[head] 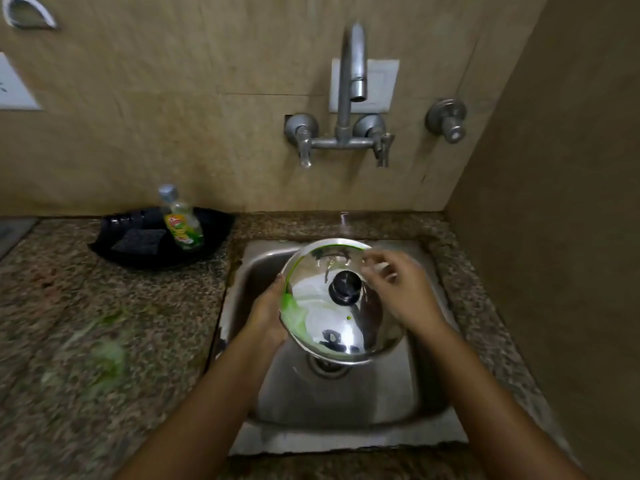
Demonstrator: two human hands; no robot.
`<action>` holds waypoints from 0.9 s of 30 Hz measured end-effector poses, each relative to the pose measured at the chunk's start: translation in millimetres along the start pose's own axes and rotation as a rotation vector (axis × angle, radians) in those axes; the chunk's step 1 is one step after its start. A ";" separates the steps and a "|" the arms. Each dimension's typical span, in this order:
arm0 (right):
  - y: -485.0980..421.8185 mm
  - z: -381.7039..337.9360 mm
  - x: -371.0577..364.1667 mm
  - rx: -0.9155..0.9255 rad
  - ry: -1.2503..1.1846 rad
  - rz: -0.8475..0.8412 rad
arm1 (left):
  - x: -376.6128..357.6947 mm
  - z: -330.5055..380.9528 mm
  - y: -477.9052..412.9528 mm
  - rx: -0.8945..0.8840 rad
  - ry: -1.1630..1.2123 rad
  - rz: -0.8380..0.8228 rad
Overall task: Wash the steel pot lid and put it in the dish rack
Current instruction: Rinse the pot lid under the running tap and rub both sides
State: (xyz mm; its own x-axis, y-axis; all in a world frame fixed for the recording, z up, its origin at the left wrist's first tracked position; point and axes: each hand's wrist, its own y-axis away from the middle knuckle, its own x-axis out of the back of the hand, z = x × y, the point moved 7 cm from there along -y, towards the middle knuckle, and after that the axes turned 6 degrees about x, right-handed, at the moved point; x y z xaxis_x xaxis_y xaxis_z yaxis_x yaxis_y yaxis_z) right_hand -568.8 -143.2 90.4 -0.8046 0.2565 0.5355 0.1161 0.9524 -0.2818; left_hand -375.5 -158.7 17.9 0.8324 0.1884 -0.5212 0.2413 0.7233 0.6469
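- The steel sink (346, 403) is seen nearest, set into a speckled granite counter (104, 341), with its drain (327, 367) partly hidden beneath the lid.
- The steel pot lid (332, 306) is held above the basin, tilted, with its black knob (345, 287) facing up; green soap is smeared along its left rim.
- The lid's left edge is gripped by the left hand (268, 313), the fingers hidden beneath it.
- The right hand (403, 289) is laid over the lid's upper right side, fingers curled and blurred; whether anything is held in it cannot be told.
- A green smear is seen on the counter to the left.
- Farther back, a black tray (207, 233) is seen holding a dish soap bottle (181, 221) and a dark scrub pad (138, 240).
- A wall tap (351, 81) is mounted above the sink on the tiled wall.
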 end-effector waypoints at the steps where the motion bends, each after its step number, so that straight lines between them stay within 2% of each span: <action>1: -7.6 11.1 15.2 -0.058 -0.107 0.074 | -6.1 0.8 0.2 -0.013 0.010 0.008; 5: -34.7 65.6 45.3 -0.385 -0.427 0.262 | -23.6 5.5 -2.0 -0.008 0.039 -0.008; 7: -55.7 75.9 49.4 -0.420 -0.464 0.285 | -27.2 9.6 -6.7 0.000 0.023 -0.007; 11: -115.3 56.5 48.8 -0.337 -0.464 0.270 | -32.1 26.1 -14.5 -0.003 0.037 -0.011; 17: -177.0 4.5 38.7 -0.153 -0.288 0.242 | -40.2 47.5 -21.0 -0.075 0.049 -0.023; 24: -187.2 -2.7 30.6 -0.149 -0.118 0.336 | -35.6 54.0 -19.1 -0.082 0.061 -0.055; 27: -185.5 -1.5 31.1 -0.159 -0.163 0.385 | -31.7 55.5 -20.0 -0.071 0.063 -0.029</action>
State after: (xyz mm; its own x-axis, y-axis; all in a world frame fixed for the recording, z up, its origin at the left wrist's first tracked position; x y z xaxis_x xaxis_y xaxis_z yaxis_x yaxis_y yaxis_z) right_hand -614.4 -311.7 160.5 -0.7647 0.5805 0.2797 0.5032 0.8091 -0.3035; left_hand -379.0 -215.9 52.4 0.7920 0.2063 -0.5746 0.2271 0.7740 0.5910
